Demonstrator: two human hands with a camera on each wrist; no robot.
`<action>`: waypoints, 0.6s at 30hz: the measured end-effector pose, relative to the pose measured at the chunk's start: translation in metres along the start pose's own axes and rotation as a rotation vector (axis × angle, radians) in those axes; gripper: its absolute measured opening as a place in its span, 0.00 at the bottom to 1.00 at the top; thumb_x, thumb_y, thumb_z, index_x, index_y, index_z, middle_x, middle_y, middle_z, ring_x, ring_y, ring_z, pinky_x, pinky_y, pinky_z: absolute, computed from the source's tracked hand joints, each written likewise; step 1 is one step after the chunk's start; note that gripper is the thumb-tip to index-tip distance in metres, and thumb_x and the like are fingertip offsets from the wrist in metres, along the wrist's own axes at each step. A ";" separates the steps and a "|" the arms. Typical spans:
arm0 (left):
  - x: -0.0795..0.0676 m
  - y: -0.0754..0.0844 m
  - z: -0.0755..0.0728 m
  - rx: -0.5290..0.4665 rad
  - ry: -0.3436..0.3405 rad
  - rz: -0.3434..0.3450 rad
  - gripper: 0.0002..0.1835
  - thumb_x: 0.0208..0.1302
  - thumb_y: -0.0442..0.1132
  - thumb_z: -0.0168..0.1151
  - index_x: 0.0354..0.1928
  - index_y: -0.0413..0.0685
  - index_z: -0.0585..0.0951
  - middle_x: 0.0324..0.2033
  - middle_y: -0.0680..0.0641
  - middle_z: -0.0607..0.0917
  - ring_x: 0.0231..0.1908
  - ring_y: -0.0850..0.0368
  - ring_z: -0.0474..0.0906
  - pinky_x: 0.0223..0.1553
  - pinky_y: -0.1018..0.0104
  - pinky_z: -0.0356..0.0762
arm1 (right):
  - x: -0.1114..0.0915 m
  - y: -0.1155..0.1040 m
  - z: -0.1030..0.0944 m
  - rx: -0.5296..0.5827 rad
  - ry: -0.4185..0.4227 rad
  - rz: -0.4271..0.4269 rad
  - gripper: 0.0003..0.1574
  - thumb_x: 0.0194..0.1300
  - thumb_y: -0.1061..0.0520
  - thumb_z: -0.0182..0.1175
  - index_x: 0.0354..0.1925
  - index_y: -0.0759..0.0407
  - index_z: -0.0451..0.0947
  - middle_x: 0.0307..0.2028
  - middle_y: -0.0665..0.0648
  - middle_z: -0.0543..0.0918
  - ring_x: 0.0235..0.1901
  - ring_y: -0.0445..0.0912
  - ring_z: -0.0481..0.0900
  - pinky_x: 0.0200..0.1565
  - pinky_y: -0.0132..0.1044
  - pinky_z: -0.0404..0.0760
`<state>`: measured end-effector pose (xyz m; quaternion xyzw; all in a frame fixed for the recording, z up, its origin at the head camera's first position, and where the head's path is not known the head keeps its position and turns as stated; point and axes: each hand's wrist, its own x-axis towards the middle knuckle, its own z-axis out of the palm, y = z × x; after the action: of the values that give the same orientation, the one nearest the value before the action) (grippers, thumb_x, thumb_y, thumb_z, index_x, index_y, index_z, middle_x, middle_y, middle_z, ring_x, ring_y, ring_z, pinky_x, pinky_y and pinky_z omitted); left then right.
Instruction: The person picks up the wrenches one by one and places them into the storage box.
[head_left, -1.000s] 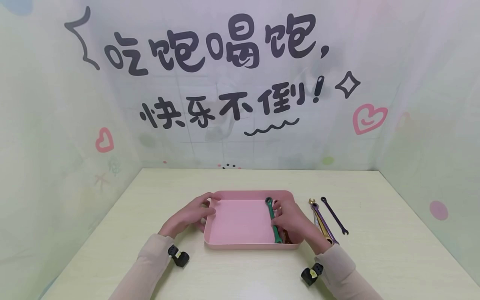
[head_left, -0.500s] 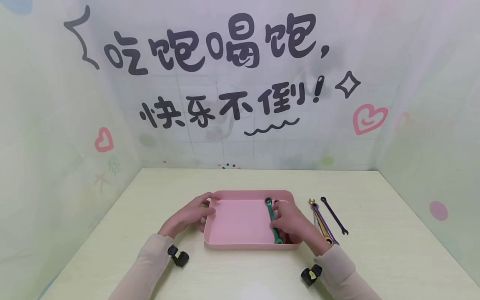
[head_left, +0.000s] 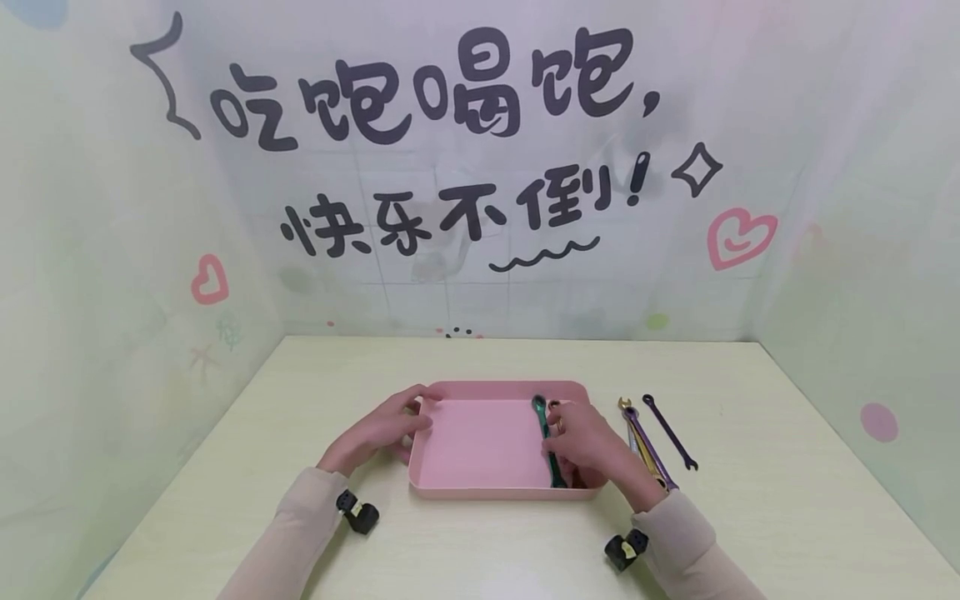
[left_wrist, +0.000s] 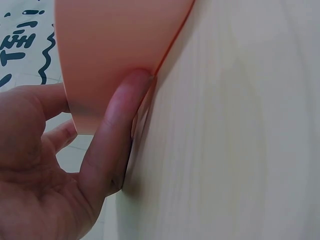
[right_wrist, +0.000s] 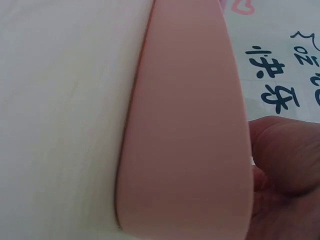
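A shallow pink tray (head_left: 480, 493) stands on the table. My left hand (head_left: 382, 425) grips its left wall; in the left wrist view the thumb (left_wrist: 120, 120) presses the outside and fingers reach behind the rim. My right hand (head_left: 581, 437) is inside the tray's right end, fingers curled at a green combination wrench (head_left: 539, 405) that lies lengthwise there, its shaft partly covered by the fingertips. Under that hand, a second wrench (head_left: 555, 404) shows only its ring end. In the right wrist view the tray wall (right_wrist: 185, 125) hides the fingertips.
To the right of the tray lie several wrenches close together, a purple one (head_left: 651, 448) and a gold one (head_left: 625, 404) among them. A dark wrench (head_left: 670, 432) lies apart, farther right. A printed curtain (head_left: 525, 308) hangs behind the table (head_left: 480, 550).
The right hand's fingers shift slightly over the green wrench, which now looks darker, as if rolled on its edge. The second wrench's ring end shows more. The left hand and tray stay put.
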<state>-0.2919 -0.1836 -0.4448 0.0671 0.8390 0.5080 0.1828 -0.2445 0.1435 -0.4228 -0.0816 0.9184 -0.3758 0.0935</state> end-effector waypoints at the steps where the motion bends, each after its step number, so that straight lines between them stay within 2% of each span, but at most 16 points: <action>1: 0.000 0.000 0.000 -0.002 -0.001 -0.002 0.25 0.71 0.35 0.58 0.69 0.56 0.73 0.54 0.38 0.74 0.37 0.49 0.82 0.25 0.57 0.87 | 0.000 0.000 -0.002 0.002 0.013 -0.009 0.15 0.66 0.63 0.68 0.51 0.66 0.81 0.22 0.54 0.78 0.17 0.44 0.74 0.19 0.31 0.73; 5: 0.000 -0.001 0.000 -0.003 0.003 -0.004 0.25 0.71 0.36 0.59 0.68 0.58 0.73 0.53 0.38 0.74 0.38 0.49 0.81 0.25 0.58 0.87 | 0.000 -0.001 -0.010 0.002 0.068 -0.058 0.15 0.67 0.62 0.66 0.51 0.65 0.81 0.33 0.58 0.84 0.21 0.45 0.79 0.24 0.35 0.79; 12: -0.001 -0.001 0.002 -0.036 -0.018 -0.011 0.26 0.71 0.36 0.58 0.69 0.57 0.73 0.55 0.38 0.73 0.32 0.50 0.83 0.25 0.58 0.88 | -0.002 0.004 -0.031 0.003 0.070 -0.055 0.16 0.71 0.59 0.62 0.54 0.65 0.81 0.31 0.60 0.85 0.21 0.46 0.82 0.24 0.36 0.85; 18: -0.001 0.001 0.001 -0.019 -0.005 -0.002 0.26 0.71 0.36 0.58 0.69 0.56 0.72 0.54 0.37 0.74 0.32 0.50 0.83 0.24 0.59 0.87 | -0.003 0.011 -0.050 0.020 0.087 -0.065 0.18 0.73 0.57 0.61 0.55 0.67 0.79 0.38 0.65 0.86 0.25 0.46 0.82 0.29 0.38 0.88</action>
<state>-0.2904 -0.1824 -0.4444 0.0658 0.8338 0.5156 0.1858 -0.2542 0.1861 -0.3955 -0.0939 0.9147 -0.3909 0.0421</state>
